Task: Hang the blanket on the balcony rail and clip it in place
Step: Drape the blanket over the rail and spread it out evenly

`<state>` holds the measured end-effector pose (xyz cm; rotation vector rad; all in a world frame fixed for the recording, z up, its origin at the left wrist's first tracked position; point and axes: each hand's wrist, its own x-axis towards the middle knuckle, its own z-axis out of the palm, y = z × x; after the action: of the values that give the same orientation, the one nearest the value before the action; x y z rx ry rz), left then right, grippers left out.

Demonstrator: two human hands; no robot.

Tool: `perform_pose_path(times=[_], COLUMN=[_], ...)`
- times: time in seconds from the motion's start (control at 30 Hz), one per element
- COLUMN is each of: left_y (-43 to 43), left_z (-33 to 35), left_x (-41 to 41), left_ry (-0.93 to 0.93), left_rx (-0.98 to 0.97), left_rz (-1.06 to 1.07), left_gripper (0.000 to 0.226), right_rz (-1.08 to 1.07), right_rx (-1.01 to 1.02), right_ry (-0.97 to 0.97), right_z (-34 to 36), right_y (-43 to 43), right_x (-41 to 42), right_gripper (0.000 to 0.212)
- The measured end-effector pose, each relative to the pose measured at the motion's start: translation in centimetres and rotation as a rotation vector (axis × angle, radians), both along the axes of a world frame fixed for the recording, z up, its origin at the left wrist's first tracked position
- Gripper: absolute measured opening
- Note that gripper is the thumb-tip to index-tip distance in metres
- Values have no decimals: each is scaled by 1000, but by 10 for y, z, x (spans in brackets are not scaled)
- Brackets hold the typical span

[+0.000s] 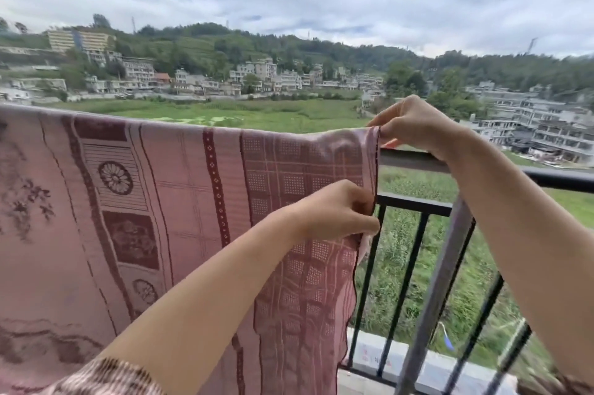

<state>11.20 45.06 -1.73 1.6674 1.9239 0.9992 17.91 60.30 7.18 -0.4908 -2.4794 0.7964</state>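
Note:
A pink blanket [180, 208] with dark red flower and grid patterns hangs draped over the black balcony rail [418, 160], covering it from the left edge to the middle. My right hand [414, 124] pinches the blanket's top right corner on the rail. A bit of orange shows under its fingers; what that is I cannot tell. My left hand [337, 211] grips the blanket's right side edge lower down, in front of the railing's second bar.
Black vertical bars [405, 272] and a grey post [440, 282] stand bare right of the blanket. A pale concrete ledge [414, 359] runs along the foot of the railing. Beyond lie a green field, houses and hills, far below.

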Motion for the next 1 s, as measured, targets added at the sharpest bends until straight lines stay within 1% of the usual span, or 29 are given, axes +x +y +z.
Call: perform_pose_path(times=[0.03, 0.07, 0.17, 0.23, 0.3, 0.37, 0.43, 0.53, 0.67, 0.73, 0.87, 1.0], left_y=[0, -1, -4, -5, -9, -19, -37, -81, -157, -198, -280, -363], left_z=[0, 0, -11, -19, -20, -19, -21, -31, -50, -56, -65, -79], left_x=[-1, -1, -4, -10, -19, -31, -45, -80, -142, -168, -219, -275], left_ry=[-20, -32, 9, 69, 61, 56, 77, 86, 84, 66, 85, 67], left_rx=[-21, -57, -168, -117, -23, 19, 10, 25, 121, 151, 151, 154], left_rz=[-20, -43, -74, -17, 82, 166, 239, 433, 831, 997, 1212, 1359], left_gripper=[30, 28, 13, 14, 14, 11, 9, 10, 12, 14, 13, 13], right_rz=[12, 20, 19, 18, 16, 35, 67, 143, 317, 379, 495, 599], right_rx=[-18, -19, 101, 150, 197, 318, 471, 615, 704, 749, 771, 735], right_ry=[50, 60, -98, -130, -113, -72, 24, 140, 172, 198, 192, 99], right_z=[0, 0, -2, -4, -8, -13, -17, -24, -39, -48, -70, -95], right_y=[1, 3, 1, -4, -18, -37, -60, -100, -165, -198, -265, -331], right_x=[3, 7, 12, 5, -7, -23, -42, -82, -150, -184, -249, -318], right_gripper=[17, 18, 23, 25, 27, 29, 24, 22, 30, 33, 38, 41])
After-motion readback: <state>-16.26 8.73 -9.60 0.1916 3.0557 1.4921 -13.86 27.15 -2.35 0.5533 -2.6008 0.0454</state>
